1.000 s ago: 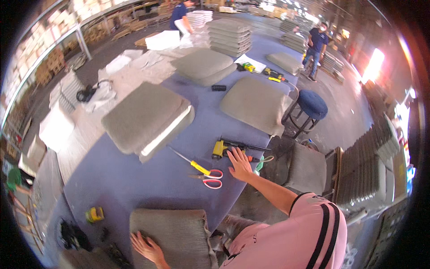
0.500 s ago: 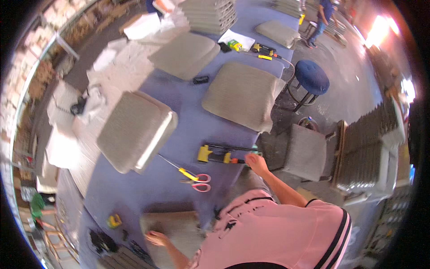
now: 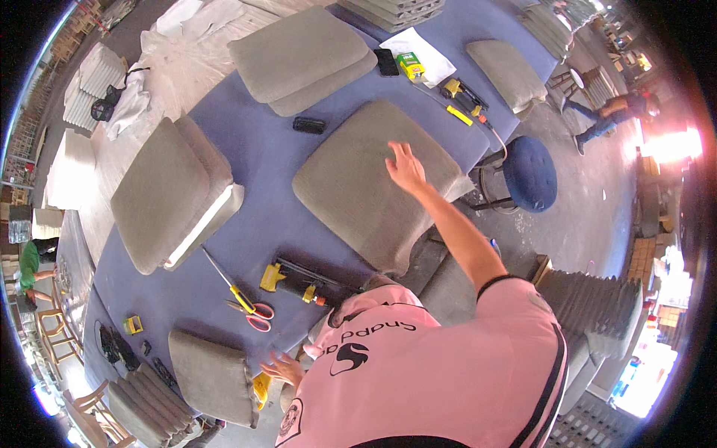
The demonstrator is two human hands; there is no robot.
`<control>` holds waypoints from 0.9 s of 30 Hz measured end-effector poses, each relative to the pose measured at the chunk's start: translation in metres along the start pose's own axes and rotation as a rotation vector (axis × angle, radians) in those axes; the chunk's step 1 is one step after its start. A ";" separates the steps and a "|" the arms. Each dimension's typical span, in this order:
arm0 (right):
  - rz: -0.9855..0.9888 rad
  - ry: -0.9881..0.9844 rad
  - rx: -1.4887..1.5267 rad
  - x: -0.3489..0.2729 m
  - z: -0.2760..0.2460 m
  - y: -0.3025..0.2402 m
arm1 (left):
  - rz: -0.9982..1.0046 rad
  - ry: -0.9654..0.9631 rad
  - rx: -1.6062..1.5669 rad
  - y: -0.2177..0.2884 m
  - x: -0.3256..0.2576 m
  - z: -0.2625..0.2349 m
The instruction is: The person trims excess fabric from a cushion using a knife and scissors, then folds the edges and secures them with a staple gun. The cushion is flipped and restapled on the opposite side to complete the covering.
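Note:
My right hand [image 3: 405,166] is over a large grey upholstered cushion [image 3: 366,190], fingers spread; whether it presses on the fabric I cannot tell. My left hand [image 3: 282,367] is open with its fingers apart, beside the right edge of a smaller grey cushion [image 3: 213,377]. A yellow piece [image 3: 261,388] shows between that cushion and the hand. Between my hands, on the blue table, lies a yellow-and-black staple gun [image 3: 295,282]. Left of it are red-handled scissors [image 3: 259,316] and a yellow-handled screwdriver [image 3: 239,295].
Paired grey cushions [image 3: 164,198] and another pair [image 3: 299,56] lie across the blue table [image 3: 239,134]. A second staple gun [image 3: 463,93] sits near the far right edge, its hose hanging by a blue stool [image 3: 530,173]. Stacked grey pieces [image 3: 590,302] stand at the right. Another person [image 3: 609,112] walks beyond.
My right hand has left the near staple gun and reached out over the large cushion. My left hand has come off the small cushion to its right side. The whole view has shifted.

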State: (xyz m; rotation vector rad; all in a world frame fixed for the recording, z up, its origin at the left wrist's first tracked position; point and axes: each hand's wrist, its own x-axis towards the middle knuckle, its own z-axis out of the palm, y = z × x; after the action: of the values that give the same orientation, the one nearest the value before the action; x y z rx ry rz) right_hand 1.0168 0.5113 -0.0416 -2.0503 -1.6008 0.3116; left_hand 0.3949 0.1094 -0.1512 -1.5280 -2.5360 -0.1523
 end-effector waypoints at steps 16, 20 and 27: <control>-0.003 -0.135 -0.390 0.373 0.057 0.118 | -0.566 -1.014 -0.635 0.151 -0.011 -0.066; 0.077 0.098 -0.377 0.403 0.032 0.142 | -0.633 -1.124 -0.720 0.142 -0.003 -0.071; 0.702 0.089 -0.240 0.414 0.017 0.199 | -0.503 -1.215 -1.080 0.127 0.055 -0.074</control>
State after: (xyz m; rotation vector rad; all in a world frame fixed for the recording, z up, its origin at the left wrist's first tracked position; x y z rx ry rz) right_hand 1.2889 0.8760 -0.1066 -2.7241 -0.8468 0.2701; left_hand 0.4894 0.2031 -0.0683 -1.3231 -4.2313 -1.1166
